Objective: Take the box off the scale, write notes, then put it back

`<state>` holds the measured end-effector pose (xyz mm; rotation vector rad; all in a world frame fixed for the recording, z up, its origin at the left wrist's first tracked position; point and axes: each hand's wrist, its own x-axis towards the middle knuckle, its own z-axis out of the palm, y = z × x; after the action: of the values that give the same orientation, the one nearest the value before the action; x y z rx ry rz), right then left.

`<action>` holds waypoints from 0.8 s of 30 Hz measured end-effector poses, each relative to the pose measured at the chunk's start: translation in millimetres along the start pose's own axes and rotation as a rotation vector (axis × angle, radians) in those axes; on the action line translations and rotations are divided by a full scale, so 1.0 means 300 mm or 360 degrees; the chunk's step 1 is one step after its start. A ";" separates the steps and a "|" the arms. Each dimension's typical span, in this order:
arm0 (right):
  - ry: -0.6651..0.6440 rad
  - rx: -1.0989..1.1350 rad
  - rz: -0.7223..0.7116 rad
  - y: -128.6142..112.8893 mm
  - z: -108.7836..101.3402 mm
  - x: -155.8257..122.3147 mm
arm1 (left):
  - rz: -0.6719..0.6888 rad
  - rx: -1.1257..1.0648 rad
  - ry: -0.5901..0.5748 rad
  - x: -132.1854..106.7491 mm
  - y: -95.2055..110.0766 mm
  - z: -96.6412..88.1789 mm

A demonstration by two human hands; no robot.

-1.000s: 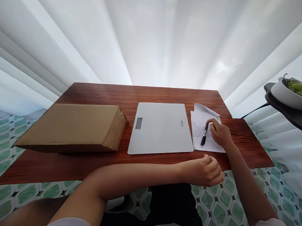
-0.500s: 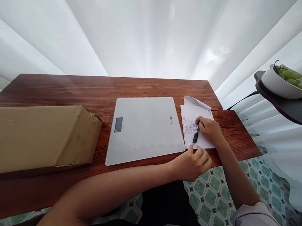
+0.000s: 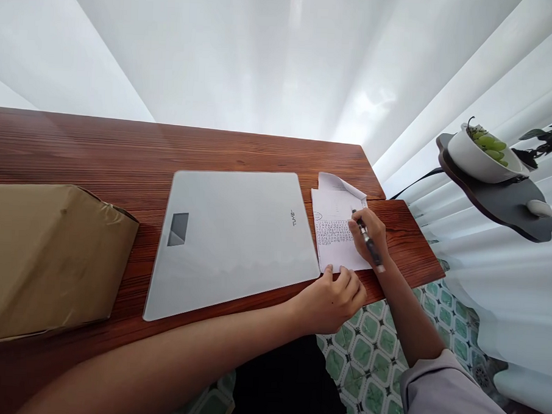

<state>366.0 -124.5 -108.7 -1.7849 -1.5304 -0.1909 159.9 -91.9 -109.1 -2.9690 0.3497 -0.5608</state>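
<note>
Since the earlier frame, the slim black-and-silver pen [image 3: 369, 243] has been turned over: its dark tip now points away from the wearer and its blurred silver end towards the wrist. From the stack of thin white paper sheets [image 3: 338, 257], covered in small handwriting and curling at the top edge, the glossy pale-grey rectangular scale [image 3: 238, 242] lies just beside at nine o'clock, with rounded corners and a dark display. Beyond it that way sits the creased brown cardboard box [image 3: 58, 258]. All rest on the reddish-brown wood-grained tabletop [image 3: 242, 153]. At two o'clock, well apart, a smooth white bowl [image 3: 479, 165] of green grapes [image 3: 491, 145] stands on a dark wavy-edged shelf [image 3: 500, 201]. The right hand [image 3: 370, 232], at three o'clock, grips the pen in bent fingers over the paper. The left hand [image 3: 332, 301], at six o'clock, bends its fingers at the near edge; whether they pinch it cannot be told.
</note>
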 end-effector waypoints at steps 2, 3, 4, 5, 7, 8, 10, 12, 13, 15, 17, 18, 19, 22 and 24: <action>-0.0184 0.0354 0.0147 -0.018 -0.004 -0.011 | -0.0006 -0.0006 0.0004 0.000 0.001 0.000; -0.0296 0.0507 0.0228 -0.026 -0.007 -0.015 | -0.0008 -0.0010 -0.0003 0.000 0.001 0.001; -0.0407 0.0633 0.0305 -0.033 -0.009 -0.018 | -0.0009 -0.0015 -0.0015 0.000 0.001 0.002; -0.0490 0.0718 0.0369 -0.039 -0.011 -0.019 | -0.0008 -0.0019 -0.0028 0.000 0.002 0.003; -0.0544 0.0750 0.0474 -0.049 -0.012 -0.018 | -0.0003 -0.0027 -0.0051 0.000 0.002 0.004; -0.0531 0.0729 0.0521 -0.053 -0.011 -0.017 | 0.0000 -0.0029 -0.0059 0.000 0.003 0.005; -0.0486 0.0652 0.0584 -0.057 -0.006 -0.015 | 0.0004 -0.0035 -0.0069 0.001 0.003 0.004; -0.0486 0.0628 0.0605 -0.058 0.000 -0.016 | 0.0012 -0.0049 -0.0074 0.001 0.003 0.004; -0.0506 0.0650 0.0614 -0.058 0.002 -0.018 | 0.0014 -0.0057 -0.0076 0.001 0.002 0.003; -0.0541 0.0698 0.0624 -0.058 0.005 -0.024 | 0.0010 -0.0072 -0.0083 0.001 0.001 0.003; -0.0527 0.0679 0.0608 -0.058 0.006 -0.030 | 0.0003 -0.0079 -0.0093 0.001 0.000 0.003; -0.0503 0.0629 0.0585 -0.059 0.006 -0.032 | 0.0003 -0.0081 -0.0099 0.002 -0.001 0.003; -0.0483 0.0573 0.0556 -0.060 0.006 -0.034 | 0.0007 -0.0086 -0.0105 0.003 -0.002 0.003; -0.0478 0.0492 0.0521 -0.063 0.009 -0.034 | 0.0024 -0.0096 -0.0136 0.006 -0.003 0.001; -0.0505 0.0481 0.0537 -0.066 0.012 -0.032 | 0.0028 -0.0095 -0.0156 0.007 -0.003 0.000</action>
<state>344.5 -129.9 -108.0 -1.8497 -1.3505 0.4845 161.8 -91.6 -108.2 -3.0336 0.3893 -0.4078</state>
